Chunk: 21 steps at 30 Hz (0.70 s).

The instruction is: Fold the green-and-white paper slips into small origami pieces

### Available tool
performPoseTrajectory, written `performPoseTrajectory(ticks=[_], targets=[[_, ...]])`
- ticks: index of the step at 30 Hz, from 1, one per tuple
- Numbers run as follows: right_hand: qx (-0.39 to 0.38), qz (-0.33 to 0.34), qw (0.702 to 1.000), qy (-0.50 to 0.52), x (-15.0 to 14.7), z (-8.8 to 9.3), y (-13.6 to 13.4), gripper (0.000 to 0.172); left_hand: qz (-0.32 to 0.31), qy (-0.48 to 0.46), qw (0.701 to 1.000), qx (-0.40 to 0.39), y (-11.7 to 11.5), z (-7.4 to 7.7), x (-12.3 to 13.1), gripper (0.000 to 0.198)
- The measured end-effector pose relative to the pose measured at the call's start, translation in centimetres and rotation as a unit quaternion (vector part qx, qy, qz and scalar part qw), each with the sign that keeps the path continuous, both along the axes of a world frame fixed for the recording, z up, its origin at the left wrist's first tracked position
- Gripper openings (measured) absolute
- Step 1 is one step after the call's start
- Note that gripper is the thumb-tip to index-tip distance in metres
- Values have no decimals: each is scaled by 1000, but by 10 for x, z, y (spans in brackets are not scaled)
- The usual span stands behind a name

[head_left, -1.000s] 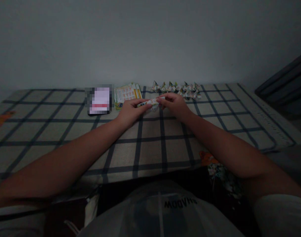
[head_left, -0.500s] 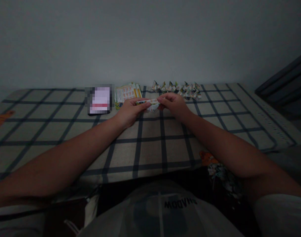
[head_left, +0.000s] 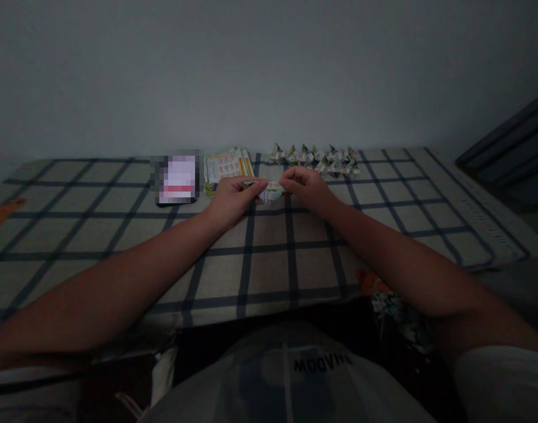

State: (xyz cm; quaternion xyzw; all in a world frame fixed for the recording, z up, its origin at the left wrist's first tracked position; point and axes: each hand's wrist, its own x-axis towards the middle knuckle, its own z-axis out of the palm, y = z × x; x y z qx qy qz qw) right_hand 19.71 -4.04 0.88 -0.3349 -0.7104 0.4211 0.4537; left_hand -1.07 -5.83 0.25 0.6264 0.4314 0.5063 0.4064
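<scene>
A small piece of printed paper [head_left: 271, 192], white with green and red marks, is stretched between my two hands over the checked tablecloth. My left hand [head_left: 234, 198] pinches its left end between thumb and fingers. At its right end, the thumb and fingers of my right hand [head_left: 310, 187] are closed on the paper. Folds show in the paper, but its exact shape is partly hidden by my fingers. Just behind my left hand lies a stack of printed sheets [head_left: 224, 167]. Several folded paper pieces [head_left: 334, 160] stand in rows beyond my right hand.
A phone-like device [head_left: 178, 181] with a blurred screen lies left of the sheets. The checked tablecloth [head_left: 273, 264] covers the table, which meets a plain wall [head_left: 269, 76] at the back. More crumpled paper bits [head_left: 403, 320] sit below the table edge, near my right forearm.
The paper between my hands has tilted, and its lower part now looks broader. My fingers have shifted slightly along its upper edge. Both arms stay nearly in place.
</scene>
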Motion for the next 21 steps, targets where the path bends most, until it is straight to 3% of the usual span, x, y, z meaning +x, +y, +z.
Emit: performPoseTrajectory(ticks=[3,6,10,16,21], targets=[[24,5,999,-49,1,-1,0,42,39,122,989,67,-3,1,-4,27],[53,-6,994,-91,2,-3,1,41,47,171,978,114,-4,1,-6,28],[72,3,993,-89,3,-4,2,44,41,186,974,127,-4,2,-5,31],[165,-13,979,-119,2,3,-3,45,15,153,984,86,-6,6,-3,33],[144,-8,982,-120,2,3,-4,50,22,143,986,84,-8,8,-3,25]])
